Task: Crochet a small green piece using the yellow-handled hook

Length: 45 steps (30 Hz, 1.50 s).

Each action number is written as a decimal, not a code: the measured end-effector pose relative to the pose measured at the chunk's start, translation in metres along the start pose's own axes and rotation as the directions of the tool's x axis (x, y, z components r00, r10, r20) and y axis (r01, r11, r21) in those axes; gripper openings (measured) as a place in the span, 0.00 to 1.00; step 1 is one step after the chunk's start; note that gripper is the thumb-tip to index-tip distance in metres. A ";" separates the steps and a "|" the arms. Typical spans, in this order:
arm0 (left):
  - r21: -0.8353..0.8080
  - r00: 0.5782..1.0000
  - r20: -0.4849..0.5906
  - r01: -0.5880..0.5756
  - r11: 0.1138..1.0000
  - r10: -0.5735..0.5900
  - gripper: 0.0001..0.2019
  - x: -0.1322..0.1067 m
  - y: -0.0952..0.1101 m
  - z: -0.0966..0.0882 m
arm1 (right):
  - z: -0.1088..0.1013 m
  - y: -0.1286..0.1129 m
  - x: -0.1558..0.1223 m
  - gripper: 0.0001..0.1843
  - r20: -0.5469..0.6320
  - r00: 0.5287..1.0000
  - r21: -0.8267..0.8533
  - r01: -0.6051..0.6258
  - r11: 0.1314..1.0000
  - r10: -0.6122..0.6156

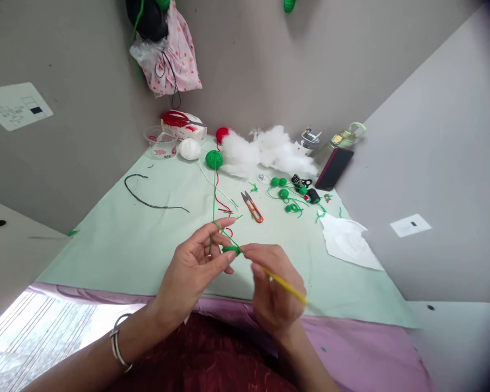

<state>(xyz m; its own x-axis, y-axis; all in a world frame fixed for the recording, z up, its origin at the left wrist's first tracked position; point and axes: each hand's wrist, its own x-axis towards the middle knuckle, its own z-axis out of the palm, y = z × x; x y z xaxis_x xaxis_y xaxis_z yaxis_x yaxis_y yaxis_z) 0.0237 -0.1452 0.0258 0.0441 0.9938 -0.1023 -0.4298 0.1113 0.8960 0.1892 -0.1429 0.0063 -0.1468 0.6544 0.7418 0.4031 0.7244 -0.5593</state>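
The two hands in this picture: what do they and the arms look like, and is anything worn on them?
They are human hands, with no gloves on the left hand or the right hand. Both the left forearm and right forearm show no sleeve. A silver-coloured, rounded bangle, seemingly double-banded, circles the left wrist; none shows on the right.

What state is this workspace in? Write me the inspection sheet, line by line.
Surface: pale green cloth, lightly creased.
Job's things: small green yarn piece, slim yellow stick-shaped tool, round green yarn ball.
Clutter: orange-handled metal snips, fluffy white stuffing, ragged white paper, green yarn scraps.
Grips: bare left hand pinches the yarn piece; bare right hand holds the tool.
Cables: thin black cord, curved; electrical or not unclear.
Surroundings: grey walls, pink spotted fabric bag.
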 end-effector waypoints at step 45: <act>0.105 1.000 -0.014 -0.008 0.994 0.009 0.15 0.003 0.005 -0.003 | -0.003 -0.008 0.007 0.14 -0.016 0.972 0.223 -0.226 0.948 0.236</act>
<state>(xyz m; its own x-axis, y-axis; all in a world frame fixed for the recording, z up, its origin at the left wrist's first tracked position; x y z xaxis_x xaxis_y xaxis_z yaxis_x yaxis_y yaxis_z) 0.0189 -0.1418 0.0288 0.0277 0.9946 -0.0998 -0.3330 0.1034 0.9372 0.1881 -0.1448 0.0172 -0.0327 0.8031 0.5949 0.2143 0.5870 -0.7807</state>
